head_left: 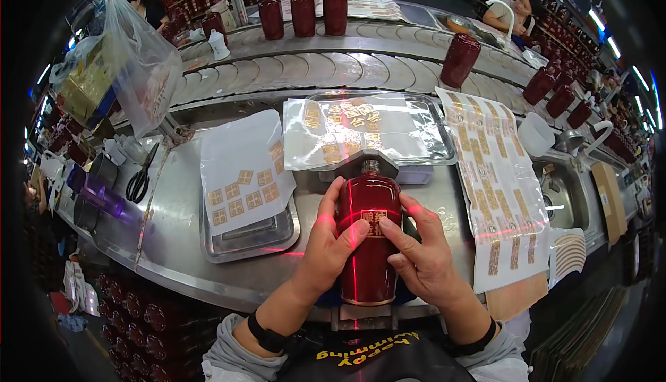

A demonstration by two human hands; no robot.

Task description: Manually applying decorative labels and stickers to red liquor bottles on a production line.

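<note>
A dark red glass bottle (368, 271) lies in front of me with its neck pointing away, its neck end at a dark holder (385, 162). A square gold label (374, 223) sits on its face, crossed by red laser lines. My left hand (333, 240) wraps the bottle's left side, thumb on the label's edge. My right hand (421, 247) grips the right side, its thumb pressing the label's right part. Beyond the holder, a sheet of gold labels (298, 153) rests on a clear-lidded tray (444, 149). To the left, a sheet of square gold labels (239, 146) lies on a metal tray (243, 247).
Right of the bottle lies a long sheet of gold label strips (496, 194), beside a sink (572, 194). Black scissors (142, 174) lie at left near a purple object (100, 194). A conveyor (298, 73) carries red bottles (303, 14) across the back. Other people sit beyond it.
</note>
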